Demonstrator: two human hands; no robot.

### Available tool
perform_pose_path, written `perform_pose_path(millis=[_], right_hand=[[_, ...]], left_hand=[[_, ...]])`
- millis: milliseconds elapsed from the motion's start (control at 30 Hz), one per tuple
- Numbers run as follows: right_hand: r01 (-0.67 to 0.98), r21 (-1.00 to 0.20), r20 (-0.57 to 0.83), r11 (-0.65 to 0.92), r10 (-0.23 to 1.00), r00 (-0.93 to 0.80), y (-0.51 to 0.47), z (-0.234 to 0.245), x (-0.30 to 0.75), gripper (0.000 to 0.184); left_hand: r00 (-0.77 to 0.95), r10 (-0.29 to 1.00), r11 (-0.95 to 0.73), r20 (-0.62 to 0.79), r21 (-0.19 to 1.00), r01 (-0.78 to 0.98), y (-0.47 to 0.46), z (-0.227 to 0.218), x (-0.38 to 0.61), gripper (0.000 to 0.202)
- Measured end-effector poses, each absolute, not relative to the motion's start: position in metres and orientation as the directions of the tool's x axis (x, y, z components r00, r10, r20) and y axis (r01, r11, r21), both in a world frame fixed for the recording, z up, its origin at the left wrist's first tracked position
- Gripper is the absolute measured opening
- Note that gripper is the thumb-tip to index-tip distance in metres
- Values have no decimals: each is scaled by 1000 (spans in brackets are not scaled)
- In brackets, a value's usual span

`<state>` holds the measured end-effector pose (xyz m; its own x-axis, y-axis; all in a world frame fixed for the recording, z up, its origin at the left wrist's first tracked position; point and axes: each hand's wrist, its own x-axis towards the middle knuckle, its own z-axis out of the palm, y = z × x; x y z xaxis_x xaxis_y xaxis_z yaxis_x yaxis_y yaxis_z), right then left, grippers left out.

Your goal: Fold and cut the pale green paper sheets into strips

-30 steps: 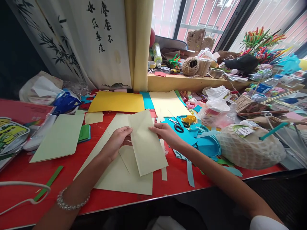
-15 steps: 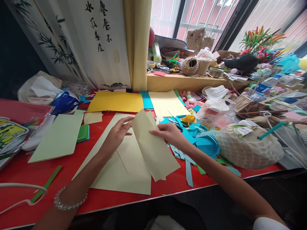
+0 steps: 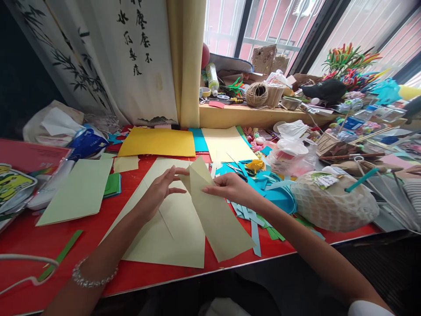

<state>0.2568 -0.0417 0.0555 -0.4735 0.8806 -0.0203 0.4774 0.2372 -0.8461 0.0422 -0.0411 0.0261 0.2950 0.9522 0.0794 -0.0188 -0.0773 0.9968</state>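
Note:
My right hand point(image 3: 232, 188) pinches pale green paper point(image 3: 219, 219) between thumb and fingers near its upper right edge. The paper is held at a tilt above the table, and a second layer shows behind its top edge. My left hand point(image 3: 162, 191) is beside the paper's upper left edge, fingers and thumb stretched out and apart. Its fingertips reach the edge of the back layer; whether they touch it I cannot tell. Below lie large pale green sheets point(image 3: 184, 250), one with a straight cut or edge across it.
Folded pale green card point(image 3: 77, 188) and green paper point(image 3: 113, 184) lie left. Yellow card point(image 3: 158, 142) and cream card point(image 3: 226, 145) are at the back. Scissors point(image 3: 240, 171) rest among blue paper scraps point(image 3: 279, 197) on the right, near a netted round object point(image 3: 332, 204).
The paper in my right hand has swung so its lower end sits further right and lower, and its layers have parted at the top. My left fingers have spread and shifted slightly down.

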Motion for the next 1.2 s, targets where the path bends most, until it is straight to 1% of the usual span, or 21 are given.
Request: perform_pose_path(millis=[67,233,367,500,667,800,900,1000,1067,1133,1167,1200], right_hand=[[473,-853,-33,223,880,-474,-42,55,258,53],[471,-861,-71,190,874,-482,-43,54,259,54],[450,-876,-79,176,867,-492,-43,53,259,56],[406,-908,-117,107,863,-491,-43,51,259,53],[287,-958,-140,5,864,-484,-42,50,261,49],[155,-983,-157,-93,868,-471,-44,51,261,51],[104,-984,-178,-147,874,-452,-45,52,261,51],[157,-983,-151,-92,895,-420,-41,53,261,48],[235,-972,-116,-20,908,-403,-37,55,263,49],[296,-951,-42,89,913,-406,-33,60,266,52],[324,-932,18,165,911,-411,-31,63,268,53],[359,-898,89,254,905,-416,-30,66,270,55]], left_hand=[[311,948,-61,68,998,-31,-42,26,42,40],[287,957,-40,49,998,-39,-42,26,43,38],[324,942,-55,84,994,-98,-43,28,43,34],[282,952,-76,118,985,-156,-42,29,44,30],[236,961,-96,146,973,-210,-41,28,44,31],[230,956,-118,182,957,-264,-42,27,44,25],[240,959,-87,150,963,-256,-43,27,41,30],[260,964,4,49,980,-199,-45,29,38,35],[288,957,77,-29,985,-156,-46,31,36,27],[328,938,167,-114,976,-139,-46,33,34,13],[344,927,206,-148,969,-138,-45,33,34,19],[358,918,232,-171,963,-136,-44,33,33,29]])
